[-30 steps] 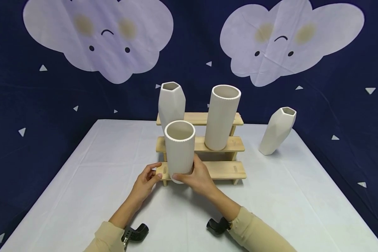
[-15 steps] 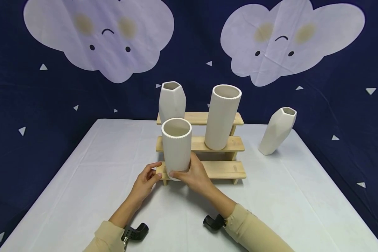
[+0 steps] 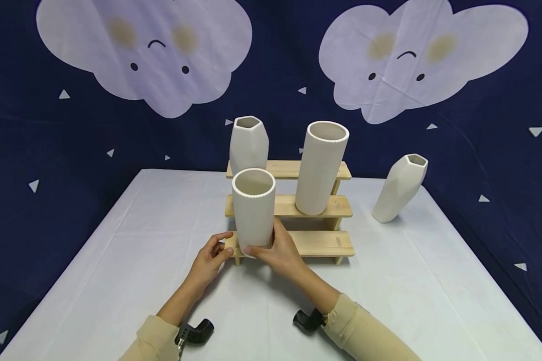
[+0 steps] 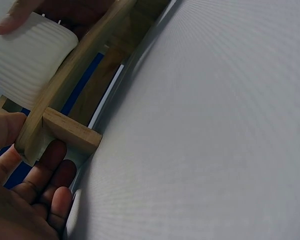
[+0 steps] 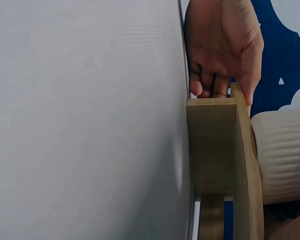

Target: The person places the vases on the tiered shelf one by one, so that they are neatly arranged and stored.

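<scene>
A white ribbed cylindrical vase (image 3: 254,215) stands at the left of the lowest step of a three-step wooden display stand (image 3: 322,243). My right hand (image 3: 281,253) grips this vase low down, thumb across its front. The left wrist view shows the ribbed base (image 4: 30,60) against the board (image 4: 65,75). My left hand (image 3: 209,258) pinches the left end of that lowest step. Its thumb (image 4: 7,127) lies on the board and the other fingers are curled below, beside the stand's leg (image 4: 72,130).
A second cylindrical vase (image 3: 321,168) is on the middle step. A faceted vase (image 3: 248,145) stands behind the held one, its base hidden. Another faceted vase (image 3: 398,190) stands on the white tabletop (image 3: 415,296), right of the stand. A dark-blue cloud-print cloth (image 3: 280,40) hangs behind.
My right hand has shifted the ribbed vase slightly left and back on the lowest step, mostly in the first half second. The left hand keeps its hold on the stand.
</scene>
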`<act>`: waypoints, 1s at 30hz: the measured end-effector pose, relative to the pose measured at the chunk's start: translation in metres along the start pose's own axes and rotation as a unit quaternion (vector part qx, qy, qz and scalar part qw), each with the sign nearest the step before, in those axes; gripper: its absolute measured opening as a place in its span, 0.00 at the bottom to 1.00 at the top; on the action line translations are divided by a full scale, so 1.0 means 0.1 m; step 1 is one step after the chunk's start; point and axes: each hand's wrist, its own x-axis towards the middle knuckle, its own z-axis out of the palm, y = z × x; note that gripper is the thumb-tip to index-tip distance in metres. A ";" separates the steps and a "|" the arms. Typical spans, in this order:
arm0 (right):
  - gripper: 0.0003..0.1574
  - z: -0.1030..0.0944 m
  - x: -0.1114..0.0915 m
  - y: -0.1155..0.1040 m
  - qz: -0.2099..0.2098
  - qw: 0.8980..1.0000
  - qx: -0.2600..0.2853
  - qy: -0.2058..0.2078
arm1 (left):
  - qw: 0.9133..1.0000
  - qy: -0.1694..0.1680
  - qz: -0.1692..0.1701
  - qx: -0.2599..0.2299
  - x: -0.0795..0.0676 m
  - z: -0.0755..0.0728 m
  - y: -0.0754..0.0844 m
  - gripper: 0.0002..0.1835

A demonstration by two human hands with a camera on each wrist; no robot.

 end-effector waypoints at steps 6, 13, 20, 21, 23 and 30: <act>0.53 -0.03 -0.04 0.03 0.004 1.000 0.020 -0.010 | 1.000 0.001 -0.003 0.000 0.00 0.00 0.00 0.23; 0.50 -0.06 -0.09 0.03 -0.002 1.000 -0.004 0.000 | 1.000 0.000 -0.005 0.001 0.00 0.00 0.01 0.23; 0.50 -0.05 -0.06 0.03 -0.007 1.000 -0.014 -0.005 | 1.000 0.004 -0.007 -0.001 0.00 0.00 0.01 0.23; 0.50 -0.05 -0.06 0.03 -0.008 1.000 -0.015 -0.004 | 1.000 0.005 -0.006 -0.001 0.00 0.00 0.01 0.23; 0.50 -0.04 -0.05 0.03 -0.009 1.000 -0.014 -0.003 | 1.000 0.006 -0.006 0.000 0.00 0.00 0.01 0.23; 0.51 -0.02 -0.04 0.03 -0.002 1.000 -0.012 0.001 | 1.000 0.002 0.001 0.000 0.00 0.01 0.00 0.24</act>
